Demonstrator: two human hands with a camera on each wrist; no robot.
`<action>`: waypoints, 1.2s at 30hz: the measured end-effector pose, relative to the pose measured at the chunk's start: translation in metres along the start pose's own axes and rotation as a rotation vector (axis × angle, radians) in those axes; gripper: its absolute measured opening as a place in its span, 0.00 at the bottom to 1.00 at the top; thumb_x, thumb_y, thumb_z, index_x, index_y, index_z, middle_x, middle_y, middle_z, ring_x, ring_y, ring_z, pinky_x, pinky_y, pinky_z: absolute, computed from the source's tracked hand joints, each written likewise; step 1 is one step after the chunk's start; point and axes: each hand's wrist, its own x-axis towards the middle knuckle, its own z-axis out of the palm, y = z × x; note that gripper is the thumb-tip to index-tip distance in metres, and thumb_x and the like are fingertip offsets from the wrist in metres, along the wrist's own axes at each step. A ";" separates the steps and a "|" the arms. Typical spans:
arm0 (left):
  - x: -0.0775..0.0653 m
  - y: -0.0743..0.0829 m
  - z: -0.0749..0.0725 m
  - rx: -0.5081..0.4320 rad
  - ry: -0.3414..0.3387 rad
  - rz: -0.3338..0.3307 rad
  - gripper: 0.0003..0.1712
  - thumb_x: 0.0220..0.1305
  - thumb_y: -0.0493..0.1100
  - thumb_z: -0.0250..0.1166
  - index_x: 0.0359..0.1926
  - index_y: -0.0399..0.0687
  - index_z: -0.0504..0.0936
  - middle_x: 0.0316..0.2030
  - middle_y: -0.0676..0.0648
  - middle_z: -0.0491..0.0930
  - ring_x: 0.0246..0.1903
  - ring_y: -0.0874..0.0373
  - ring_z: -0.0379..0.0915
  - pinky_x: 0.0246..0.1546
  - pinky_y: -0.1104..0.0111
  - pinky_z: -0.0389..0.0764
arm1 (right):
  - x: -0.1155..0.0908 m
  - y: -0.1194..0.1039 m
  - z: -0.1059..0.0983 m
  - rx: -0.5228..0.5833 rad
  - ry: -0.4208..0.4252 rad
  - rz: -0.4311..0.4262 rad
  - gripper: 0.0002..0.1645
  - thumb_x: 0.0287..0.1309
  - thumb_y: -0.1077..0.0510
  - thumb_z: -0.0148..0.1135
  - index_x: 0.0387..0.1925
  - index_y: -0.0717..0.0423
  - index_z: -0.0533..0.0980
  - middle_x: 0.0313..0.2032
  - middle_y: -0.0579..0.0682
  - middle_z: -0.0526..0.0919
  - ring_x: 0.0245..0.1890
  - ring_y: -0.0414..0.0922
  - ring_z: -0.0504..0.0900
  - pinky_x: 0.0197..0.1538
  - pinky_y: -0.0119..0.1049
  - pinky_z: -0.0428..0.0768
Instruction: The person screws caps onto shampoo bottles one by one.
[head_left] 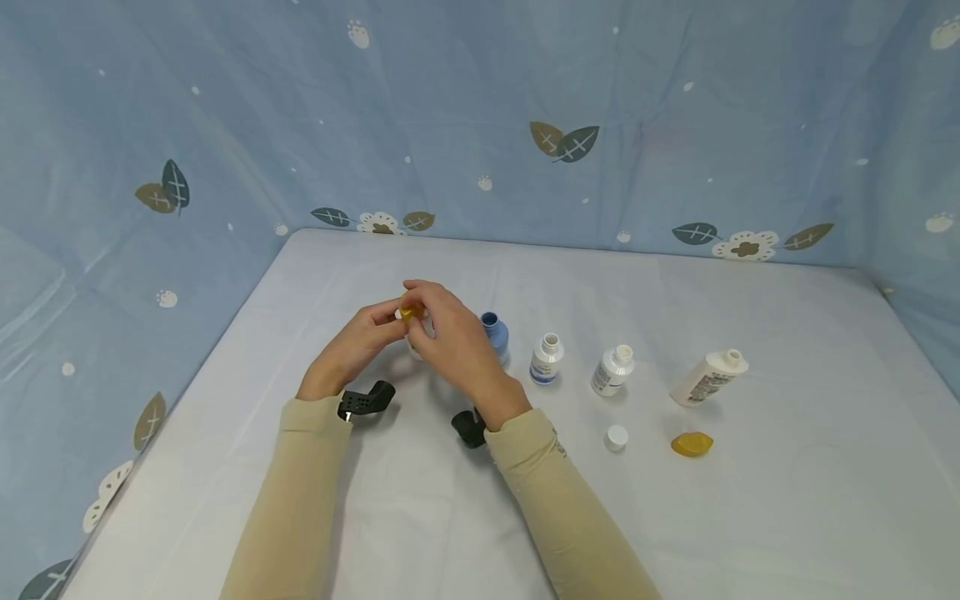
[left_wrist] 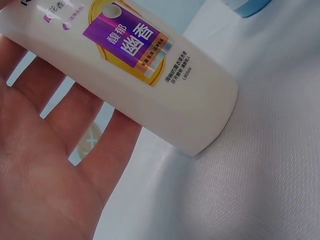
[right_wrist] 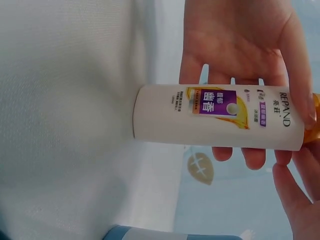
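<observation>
A white body wash bottle (right_wrist: 165, 115) with a purple and gold label stands on the white cloth, its base right at the surface in the wrist views. My left hand (head_left: 367, 333) holds it near the top, fingers behind the body and thumb by the neck. On top is a gold cap (head_left: 411, 312), which my right hand (head_left: 457, 342) pinches between thumb and fingers. Most of the bottle is hidden behind my right hand in the head view. Just right of that hand, an open-necked blue bottle (head_left: 493, 335) is partly covered.
Further right stand two small white bottles, one with a blue label (head_left: 545, 360) and one with dark print (head_left: 612, 372), then a taller pale bottle (head_left: 708, 378), all uncapped. A white cap (head_left: 616, 437) and another gold cap (head_left: 692, 444) lie in front. Patterned blue fabric (head_left: 480, 125) rises behind.
</observation>
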 end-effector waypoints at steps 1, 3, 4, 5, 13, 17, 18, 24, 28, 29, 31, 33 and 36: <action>0.000 0.000 0.000 0.002 -0.001 0.005 0.23 0.62 0.39 0.51 0.59 0.50 0.69 0.58 0.50 0.66 0.57 0.57 0.57 0.57 0.57 0.57 | 0.000 0.000 0.000 -0.009 0.005 -0.002 0.09 0.58 0.59 0.51 0.41 0.51 0.71 0.55 0.42 0.69 0.50 0.36 0.69 0.51 0.28 0.68; 0.002 -0.004 -0.001 -0.004 -0.007 0.026 0.21 0.62 0.40 0.52 0.57 0.47 0.71 0.56 0.49 0.68 0.55 0.55 0.59 0.56 0.57 0.58 | 0.001 -0.001 0.000 -0.022 0.026 -0.003 0.08 0.57 0.60 0.52 0.40 0.52 0.72 0.52 0.44 0.69 0.49 0.37 0.69 0.51 0.27 0.67; 0.004 -0.008 -0.003 -0.008 -0.008 0.036 0.20 0.62 0.41 0.53 0.56 0.46 0.72 0.55 0.48 0.68 0.54 0.55 0.60 0.56 0.56 0.58 | 0.001 -0.001 0.001 -0.034 0.036 0.004 0.08 0.57 0.60 0.53 0.40 0.51 0.72 0.50 0.44 0.69 0.48 0.37 0.70 0.49 0.26 0.68; 0.006 -0.011 -0.003 -0.013 -0.009 0.042 0.19 0.63 0.43 0.54 0.55 0.45 0.72 0.55 0.49 0.68 0.54 0.56 0.61 0.56 0.57 0.58 | 0.001 -0.001 0.001 -0.044 0.047 0.010 0.08 0.57 0.60 0.54 0.40 0.51 0.72 0.49 0.44 0.69 0.46 0.37 0.70 0.48 0.25 0.69; 0.005 -0.007 -0.002 -0.011 0.001 0.038 0.21 0.63 0.47 0.55 0.54 0.43 0.73 0.55 0.47 0.69 0.55 0.55 0.61 0.56 0.55 0.58 | 0.002 -0.001 0.002 -0.069 0.088 0.027 0.08 0.55 0.59 0.57 0.39 0.51 0.73 0.45 0.46 0.68 0.38 0.38 0.70 0.38 0.23 0.69; 0.001 -0.001 0.000 0.004 0.006 0.042 0.22 0.63 0.48 0.55 0.55 0.43 0.72 0.55 0.48 0.69 0.55 0.56 0.61 0.56 0.55 0.58 | 0.001 -0.001 0.002 -0.072 0.088 0.037 0.09 0.54 0.58 0.59 0.39 0.51 0.73 0.43 0.47 0.68 0.35 0.38 0.69 0.35 0.23 0.68; 0.001 -0.001 0.000 0.004 0.004 0.044 0.22 0.63 0.48 0.55 0.55 0.42 0.72 0.55 0.48 0.69 0.54 0.56 0.61 0.56 0.55 0.58 | 0.001 -0.001 0.002 -0.074 0.088 0.041 0.09 0.54 0.58 0.59 0.39 0.51 0.73 0.43 0.46 0.67 0.34 0.37 0.69 0.35 0.23 0.68; 0.002 -0.002 0.000 0.006 0.005 0.052 0.21 0.62 0.48 0.56 0.53 0.42 0.73 0.49 0.44 0.71 0.48 0.53 0.64 0.54 0.56 0.60 | 0.001 -0.001 0.002 -0.045 0.097 0.054 0.07 0.59 0.57 0.53 0.39 0.50 0.74 0.42 0.45 0.68 0.35 0.38 0.70 0.37 0.23 0.69; 0.001 -0.003 -0.001 0.025 0.031 0.034 0.21 0.61 0.49 0.57 0.53 0.46 0.74 0.46 0.45 0.72 0.46 0.53 0.64 0.52 0.55 0.61 | 0.002 -0.001 0.003 -0.035 0.117 0.048 0.11 0.62 0.61 0.46 0.38 0.51 0.76 0.40 0.45 0.69 0.38 0.37 0.71 0.41 0.24 0.70; 0.001 -0.003 -0.001 0.026 0.035 0.033 0.21 0.61 0.49 0.57 0.53 0.47 0.74 0.45 0.45 0.72 0.46 0.53 0.64 0.52 0.55 0.61 | 0.002 -0.001 0.003 -0.041 0.124 0.043 0.12 0.62 0.62 0.45 0.37 0.51 0.76 0.39 0.45 0.69 0.39 0.37 0.72 0.42 0.24 0.70; 0.001 -0.003 -0.001 0.021 0.030 0.043 0.20 0.62 0.48 0.57 0.53 0.46 0.74 0.44 0.45 0.73 0.45 0.52 0.64 0.52 0.54 0.61 | 0.002 -0.001 0.003 -0.057 0.137 0.033 0.12 0.61 0.64 0.46 0.37 0.51 0.77 0.39 0.45 0.70 0.39 0.37 0.72 0.42 0.23 0.70; 0.001 -0.003 0.000 0.008 0.018 0.052 0.20 0.62 0.47 0.56 0.53 0.45 0.74 0.43 0.44 0.72 0.46 0.52 0.63 0.52 0.54 0.61 | 0.002 -0.001 0.003 -0.073 0.147 0.020 0.12 0.59 0.65 0.48 0.37 0.51 0.77 0.38 0.45 0.70 0.38 0.37 0.72 0.42 0.22 0.70; 0.002 -0.003 0.000 0.000 0.008 0.062 0.19 0.62 0.46 0.56 0.52 0.44 0.74 0.43 0.44 0.72 0.47 0.51 0.62 0.52 0.55 0.60 | 0.002 0.000 0.003 -0.086 0.149 0.008 0.11 0.58 0.64 0.50 0.38 0.52 0.77 0.40 0.46 0.70 0.39 0.38 0.71 0.40 0.22 0.70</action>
